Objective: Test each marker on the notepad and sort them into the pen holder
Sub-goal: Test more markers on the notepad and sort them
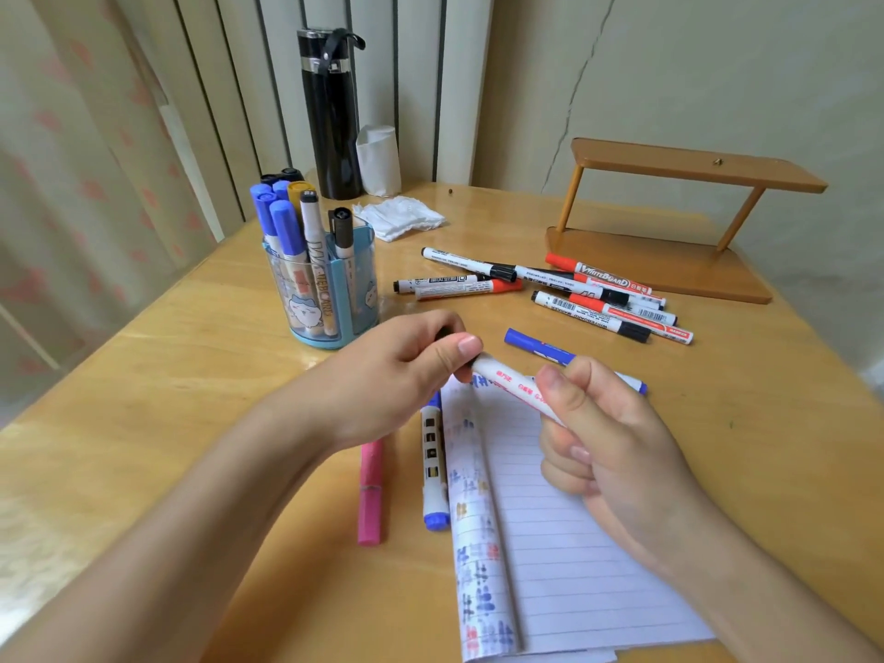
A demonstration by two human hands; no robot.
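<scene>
Both hands hold one white marker (509, 381) with red print above the lined notepad (574, 543). My right hand (607, 447) grips its barrel. My left hand (411, 370) pinches its dark cap end; whether the cap is on or off is hidden by the fingers. Ink test marks run down the notepad's left margin. A blue, clear pen holder (325, 299) at the left back holds several markers. Several loose black and red markers (550, 289) lie behind the notepad. A blue marker (540, 346) lies just beyond my hands.
A pink marker (370, 495) and a blue-capped white marker (433, 471) lie left of the notepad. A black flask (330, 117), a paper roll (379, 160) and a tissue (399, 217) stand at the back, with a wooden stand (669, 222) at back right.
</scene>
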